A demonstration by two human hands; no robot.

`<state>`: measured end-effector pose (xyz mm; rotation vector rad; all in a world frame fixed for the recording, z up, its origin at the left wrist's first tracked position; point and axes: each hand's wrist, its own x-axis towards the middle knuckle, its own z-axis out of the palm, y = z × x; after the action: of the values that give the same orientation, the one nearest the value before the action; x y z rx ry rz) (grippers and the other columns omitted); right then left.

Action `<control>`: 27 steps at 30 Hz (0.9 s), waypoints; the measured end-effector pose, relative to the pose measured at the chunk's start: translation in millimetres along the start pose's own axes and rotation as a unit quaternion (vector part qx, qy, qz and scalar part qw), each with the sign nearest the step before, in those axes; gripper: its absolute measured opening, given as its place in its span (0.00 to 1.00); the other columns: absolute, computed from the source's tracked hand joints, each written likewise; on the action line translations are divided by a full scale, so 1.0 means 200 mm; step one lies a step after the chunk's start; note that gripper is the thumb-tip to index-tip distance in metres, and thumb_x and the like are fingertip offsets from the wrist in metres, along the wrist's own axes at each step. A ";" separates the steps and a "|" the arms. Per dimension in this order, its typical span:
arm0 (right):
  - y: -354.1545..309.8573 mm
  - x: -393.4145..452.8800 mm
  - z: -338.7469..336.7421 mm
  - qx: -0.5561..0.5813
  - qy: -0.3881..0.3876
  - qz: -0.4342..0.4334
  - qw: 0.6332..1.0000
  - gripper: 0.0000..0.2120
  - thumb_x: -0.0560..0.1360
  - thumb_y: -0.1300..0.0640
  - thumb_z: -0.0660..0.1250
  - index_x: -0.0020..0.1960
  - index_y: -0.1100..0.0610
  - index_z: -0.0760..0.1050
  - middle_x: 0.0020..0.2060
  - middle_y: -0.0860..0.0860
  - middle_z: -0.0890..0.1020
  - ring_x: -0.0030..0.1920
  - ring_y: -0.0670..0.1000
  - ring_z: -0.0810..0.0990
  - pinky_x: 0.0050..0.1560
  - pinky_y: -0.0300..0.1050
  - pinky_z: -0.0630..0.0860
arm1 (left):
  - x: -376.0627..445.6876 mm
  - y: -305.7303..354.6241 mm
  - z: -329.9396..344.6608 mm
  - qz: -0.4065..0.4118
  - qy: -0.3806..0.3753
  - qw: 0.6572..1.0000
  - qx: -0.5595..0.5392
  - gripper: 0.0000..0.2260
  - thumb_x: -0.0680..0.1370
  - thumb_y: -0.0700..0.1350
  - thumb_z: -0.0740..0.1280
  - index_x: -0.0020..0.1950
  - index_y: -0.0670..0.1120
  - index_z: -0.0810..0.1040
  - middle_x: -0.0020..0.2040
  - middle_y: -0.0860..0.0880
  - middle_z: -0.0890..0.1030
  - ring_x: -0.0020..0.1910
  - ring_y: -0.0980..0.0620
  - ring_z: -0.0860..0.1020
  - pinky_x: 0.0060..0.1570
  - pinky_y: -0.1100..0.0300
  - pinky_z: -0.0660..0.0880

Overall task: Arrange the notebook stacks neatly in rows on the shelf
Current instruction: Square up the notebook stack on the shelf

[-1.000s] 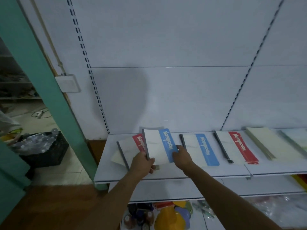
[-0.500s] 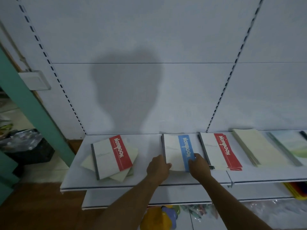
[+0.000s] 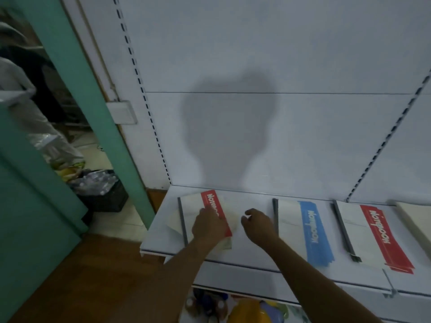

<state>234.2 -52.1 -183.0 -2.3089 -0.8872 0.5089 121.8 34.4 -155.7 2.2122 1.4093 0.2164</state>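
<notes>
A white shelf is seen carrying three notebook stacks in a row. The left hand is laid with straight fingers on the red-banded stack at the shelf's left end; loose cream sheets are splayed crookedly beneath it. The right hand is held just beside that stack, fingers loosely curled, with nothing gripped. To the right, a blue-banded stack and another red-banded stack are set squarely, with a cream pile cut off at the frame edge. A green door frame and a dark crate are seen far left. Coloured goods below the shelf are hard to make out.
</notes>
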 end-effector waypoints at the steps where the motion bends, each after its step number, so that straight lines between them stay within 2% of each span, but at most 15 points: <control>1: -0.07 0.01 0.06 -0.006 -0.024 -0.003 1.000 0.20 0.79 0.50 0.59 0.67 0.58 0.71 0.61 0.55 0.77 0.59 0.53 0.77 0.61 0.45 0.73 | 0.03 -0.07 -0.05 -0.027 0.001 1.000 0.007 0.20 0.78 0.53 0.63 0.65 0.43 0.67 0.60 0.44 0.74 0.58 0.45 0.76 0.55 0.52 0.75; 2: -0.13 0.02 0.12 -0.011 -0.044 -0.003 0.999 0.20 0.79 0.49 0.59 0.67 0.59 0.71 0.62 0.55 0.77 0.58 0.53 0.78 0.60 0.46 0.74 | 0.05 -0.15 -0.08 -0.056 0.000 0.998 0.011 0.22 0.77 0.53 0.64 0.65 0.43 0.66 0.62 0.43 0.72 0.61 0.44 0.74 0.58 0.51 0.74; 5: -0.25 0.02 0.26 -0.022 -0.064 0.017 0.998 0.18 0.78 0.47 0.62 0.57 0.60 0.76 0.53 0.55 0.81 0.48 0.52 0.82 0.54 0.49 0.80 | 0.10 -0.34 -0.14 -0.113 -0.039 0.993 0.019 0.23 0.76 0.52 0.65 0.66 0.42 0.65 0.63 0.42 0.70 0.62 0.43 0.70 0.59 0.52 0.72; 8: -0.29 0.01 0.35 -0.082 -0.029 0.070 0.994 0.20 0.76 0.44 0.63 0.58 0.58 0.74 0.54 0.56 0.77 0.52 0.54 0.79 0.57 0.51 0.78 | 0.12 -0.43 -0.11 -0.089 -0.096 0.991 -0.017 0.24 0.76 0.51 0.68 0.65 0.40 0.65 0.63 0.42 0.73 0.62 0.45 0.73 0.55 0.57 0.73; 10: -0.31 -0.01 0.40 -0.076 -0.009 0.110 0.991 0.20 0.75 0.44 0.64 0.58 0.58 0.72 0.54 0.55 0.76 0.53 0.54 0.77 0.58 0.51 0.77 | 0.14 -0.47 -0.08 -0.066 -0.113 0.990 -0.049 0.27 0.74 0.50 0.71 0.65 0.41 0.63 0.61 0.43 0.75 0.60 0.46 0.76 0.51 0.60 0.74; 12: -0.32 -0.02 0.44 -0.065 0.006 0.137 0.988 0.20 0.74 0.43 0.65 0.57 0.57 0.70 0.53 0.55 0.75 0.52 0.54 0.78 0.56 0.50 0.78 | 0.15 -0.50 -0.08 -0.042 -0.125 0.991 -0.036 0.28 0.73 0.51 0.72 0.64 0.42 0.63 0.59 0.45 0.76 0.57 0.47 0.77 0.45 0.61 0.73; 15: -0.31 -0.02 0.44 -0.007 0.003 0.167 0.986 0.14 0.75 0.46 0.65 0.51 0.57 0.72 0.45 0.52 0.80 0.41 0.50 0.81 0.47 0.46 0.81 | 0.19 -0.52 -0.11 -0.042 -0.137 0.988 -0.052 0.20 0.75 0.51 0.69 0.61 0.42 0.69 0.57 0.44 0.78 0.51 0.48 0.79 0.43 0.61 0.75; 17: -0.29 -0.03 0.42 0.023 0.005 0.180 0.983 0.11 0.77 0.48 0.63 0.46 0.57 0.73 0.37 0.49 0.79 0.32 0.45 0.79 0.34 0.38 0.78 | 0.22 -0.50 -0.14 -0.029 -0.145 0.985 -0.091 0.16 0.78 0.49 0.65 0.61 0.40 0.72 0.59 0.42 0.78 0.51 0.46 0.78 0.48 0.56 0.78; 19: -0.27 -0.05 0.39 0.062 0.031 0.198 0.978 0.12 0.77 0.50 0.61 0.47 0.59 0.74 0.34 0.48 0.78 0.30 0.44 0.77 0.25 0.34 0.70 | 0.23 -0.46 -0.16 -0.003 -0.150 0.980 -0.133 0.17 0.80 0.48 0.63 0.64 0.39 0.68 0.62 0.40 0.76 0.57 0.42 0.77 0.55 0.51 0.78; 21: -0.23 -0.08 0.35 0.114 0.069 0.212 0.968 0.14 0.78 0.50 0.61 0.51 0.61 0.75 0.36 0.49 0.80 0.31 0.45 0.79 0.25 0.33 0.69 | 0.21 -0.38 -0.15 0.036 -0.162 0.970 -0.178 0.17 0.80 0.47 0.61 0.64 0.39 0.65 0.62 0.39 0.75 0.57 0.41 0.76 0.55 0.48 0.78; 24: -0.15 -0.15 0.21 0.171 0.151 0.243 0.943 0.14 0.79 0.48 0.60 0.55 0.59 0.70 0.41 0.51 0.79 0.36 0.47 0.78 0.28 0.35 0.71 | 0.15 -0.21 -0.09 0.108 -0.188 0.950 -0.226 0.13 0.81 0.47 0.60 0.60 0.41 0.64 0.61 0.40 0.75 0.51 0.46 0.76 0.48 0.54 0.75; 27: -0.02 -0.27 0.00 0.225 0.221 0.276 0.908 0.13 0.79 0.46 0.58 0.57 0.54 0.64 0.44 0.48 0.76 0.39 0.46 0.77 0.25 0.34 0.70 | 0.02 0.01 0.01 0.163 -0.226 0.926 -0.256 0.09 0.81 0.47 0.60 0.57 0.44 0.63 0.60 0.41 0.76 0.50 0.47 0.76 0.47 0.55 0.74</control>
<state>195.1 -87.8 -173.9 -2.0818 0.1135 0.3418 126.0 36.1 -156.8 1.8757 0.6385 0.1507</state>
